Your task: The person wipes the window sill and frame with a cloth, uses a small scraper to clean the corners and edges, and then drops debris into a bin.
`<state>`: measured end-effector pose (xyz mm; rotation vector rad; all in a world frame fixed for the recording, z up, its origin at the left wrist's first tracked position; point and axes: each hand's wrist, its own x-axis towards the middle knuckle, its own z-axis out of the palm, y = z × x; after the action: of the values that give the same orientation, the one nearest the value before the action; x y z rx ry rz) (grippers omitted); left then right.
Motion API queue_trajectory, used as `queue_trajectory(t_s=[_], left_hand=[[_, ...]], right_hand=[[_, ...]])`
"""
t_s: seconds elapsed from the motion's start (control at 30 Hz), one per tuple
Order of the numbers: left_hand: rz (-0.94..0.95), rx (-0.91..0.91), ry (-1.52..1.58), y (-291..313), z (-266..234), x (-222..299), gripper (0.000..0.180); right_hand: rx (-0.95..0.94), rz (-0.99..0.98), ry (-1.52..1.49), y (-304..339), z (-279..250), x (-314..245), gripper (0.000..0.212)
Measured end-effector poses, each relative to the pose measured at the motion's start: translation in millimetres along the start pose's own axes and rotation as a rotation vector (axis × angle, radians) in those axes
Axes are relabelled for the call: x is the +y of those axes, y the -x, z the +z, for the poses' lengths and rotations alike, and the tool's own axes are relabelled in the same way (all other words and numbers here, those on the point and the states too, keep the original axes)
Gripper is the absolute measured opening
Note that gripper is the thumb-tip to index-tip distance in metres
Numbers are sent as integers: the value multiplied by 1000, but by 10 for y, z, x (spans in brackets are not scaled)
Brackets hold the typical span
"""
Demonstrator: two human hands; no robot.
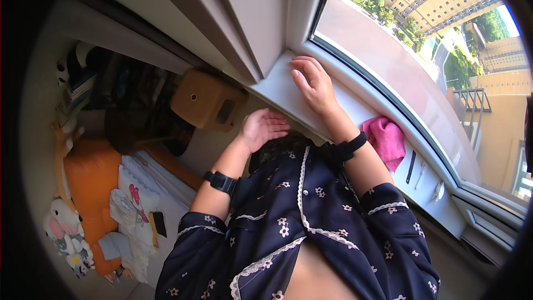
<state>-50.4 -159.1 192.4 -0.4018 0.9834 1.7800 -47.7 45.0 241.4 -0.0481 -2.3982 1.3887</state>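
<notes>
Fingers of both hands lie loose, right hand (315, 84) flat on the smooth white sill (355, 105).

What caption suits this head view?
Right hand flat on the white sill, pink cloth nearby, left hand open.

Single head-worn fisheye view is looking steeply down the wearer's torso, at close range. The sill (355, 105) is running diagonally from centre to lower right of the frame; the window (422, 72) is filling the upper right, a bed (111, 189) the lower left. Straight edges are bending toward the rim. No second view is sharing the scene.
</notes>
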Motion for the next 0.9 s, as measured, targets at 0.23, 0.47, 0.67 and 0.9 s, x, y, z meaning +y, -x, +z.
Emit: queue_trajectory(t_s=[0.23, 0.47, 0.67, 0.9], left_hand=[[-233, -518, 173, -335, 298, -156, 60], [-291, -522, 135, -344, 236, -84, 63], [-284, -437, 68, -378, 314, -96, 61], [-19, -623, 77, -557, 39, -290, 53]], right_hand=[[-203, -31, -257, 181, 139, -218, 22], [-213, 329, -777, 379, -21, -185, 35], [-103, 379, -767, 139, 47, -112, 34], [-399, 366, -709, 499, 238, -411, 33]])
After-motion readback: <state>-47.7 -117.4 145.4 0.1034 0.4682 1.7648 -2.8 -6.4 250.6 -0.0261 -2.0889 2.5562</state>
